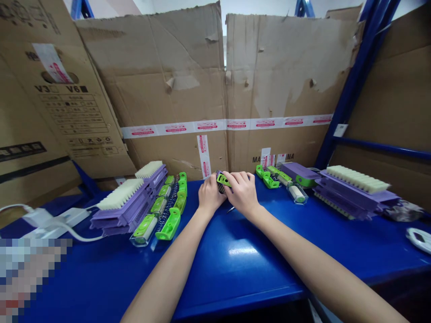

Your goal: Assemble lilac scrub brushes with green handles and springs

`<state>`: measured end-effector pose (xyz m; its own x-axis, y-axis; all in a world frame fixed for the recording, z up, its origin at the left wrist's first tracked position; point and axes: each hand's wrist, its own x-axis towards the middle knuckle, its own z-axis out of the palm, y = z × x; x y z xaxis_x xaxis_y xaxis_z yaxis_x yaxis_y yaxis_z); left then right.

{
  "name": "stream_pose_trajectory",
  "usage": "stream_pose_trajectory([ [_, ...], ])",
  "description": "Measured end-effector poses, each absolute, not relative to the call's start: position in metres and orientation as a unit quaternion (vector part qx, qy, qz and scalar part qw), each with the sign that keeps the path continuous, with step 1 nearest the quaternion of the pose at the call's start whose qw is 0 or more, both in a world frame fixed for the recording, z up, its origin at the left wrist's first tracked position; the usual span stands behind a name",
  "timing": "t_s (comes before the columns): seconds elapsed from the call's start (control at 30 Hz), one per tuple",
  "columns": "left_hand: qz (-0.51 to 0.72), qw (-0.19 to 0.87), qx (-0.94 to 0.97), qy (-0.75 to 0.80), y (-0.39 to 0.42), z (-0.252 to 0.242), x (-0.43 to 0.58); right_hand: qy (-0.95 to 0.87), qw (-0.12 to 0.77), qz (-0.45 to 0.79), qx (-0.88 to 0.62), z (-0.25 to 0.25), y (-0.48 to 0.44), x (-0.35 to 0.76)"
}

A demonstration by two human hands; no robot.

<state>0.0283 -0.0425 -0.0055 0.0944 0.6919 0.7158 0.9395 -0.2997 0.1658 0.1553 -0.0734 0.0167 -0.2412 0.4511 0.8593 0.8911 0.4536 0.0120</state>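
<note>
Brown cardboard [286,80] at twelve o'clock reads "MA" and "INA"; the blue table's [242,278] front edge runs at six. The carton [57,107] at ten shows "V3", "V6". Purple stacks [357,193] flank at eight and three, apart from left hand [208,195] and right hand [244,193], both clamped on the green-and-dark part [223,179] at centre.

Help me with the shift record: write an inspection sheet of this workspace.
Surface: glossy blue tabletop.
Job's things: small green part, held.
Clutter: green shells and purple pieces to both sides; white device near the right edge.
Hands: left hand and right hand close together, both on the part.
Cables: white cable and power strip at left.
Surroundings: cardboard sheets behind; blue frame at right.
</note>
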Motion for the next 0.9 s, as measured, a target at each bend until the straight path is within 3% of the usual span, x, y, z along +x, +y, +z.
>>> stream_pose_trajectory([
  [0.47, -0.378, 0.162, -0.701, -0.583, -0.041, -0.004, 0.03, -0.741, 0.41, -0.22, -0.484, 0.03, -0.083, 0.158],
  [0.73, -0.367, 0.168, -0.696, -0.594, -0.04, -0.005, 0.028, -0.757, 0.351, -0.213, -0.509, 0.033, -0.085, 0.157],
  [0.9, -0.36, 0.173, -0.694, -0.599, -0.04, -0.005, 0.029, -0.76, 0.387, -0.223, -0.472, 0.034, -0.086, 0.158],
])
